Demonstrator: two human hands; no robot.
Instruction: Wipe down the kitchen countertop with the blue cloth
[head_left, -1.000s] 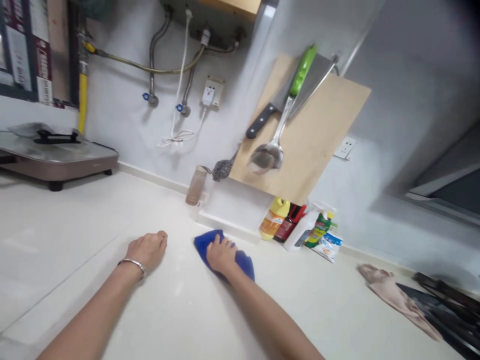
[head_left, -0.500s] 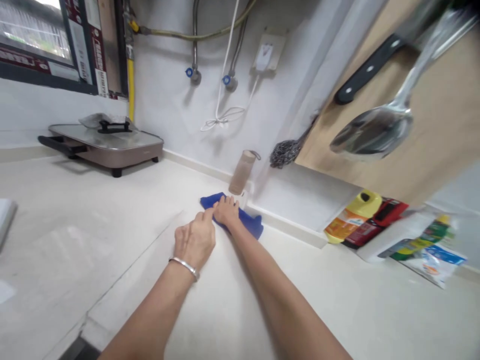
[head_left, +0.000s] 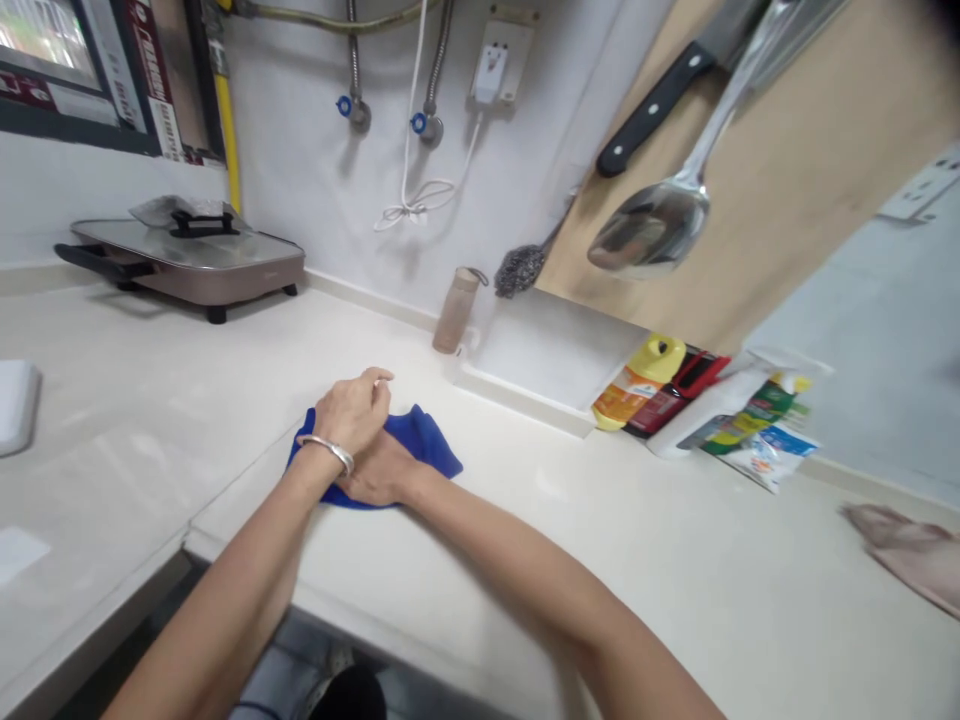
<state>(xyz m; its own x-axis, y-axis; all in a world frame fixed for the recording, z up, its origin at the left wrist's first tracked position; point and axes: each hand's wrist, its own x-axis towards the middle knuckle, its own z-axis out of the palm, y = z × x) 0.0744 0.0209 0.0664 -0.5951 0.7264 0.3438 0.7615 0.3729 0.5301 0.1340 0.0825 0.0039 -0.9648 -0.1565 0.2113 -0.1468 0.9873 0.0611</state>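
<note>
A blue cloth (head_left: 427, 440) lies crumpled on the pale countertop (head_left: 525, 540), near its front edge. My right hand (head_left: 379, 472) presses down on the cloth, which bunches out on both sides; its fingers are mostly covered by my other hand. Over its back rests my left hand (head_left: 351, 412), a silver bangle (head_left: 328, 449) on the wrist. The fingers of my left hand are bent and slightly apart, with nothing seen between them. My forearms converge at the cloth.
A lidded electric pan (head_left: 195, 265) sits at the back left. A brown bottle (head_left: 454, 312) stands by the wall ledge. Knife (head_left: 656, 108) and ladle (head_left: 652, 228) hang on a wooden panel. Yellow (head_left: 641, 385) and other bottles stand right. A white object (head_left: 16, 405) lies far left.
Both hands and the blue cloth have moved from beside the brown bottle toward the front left of the counter. My left hand now lies over my right. The view has shifted too.
</note>
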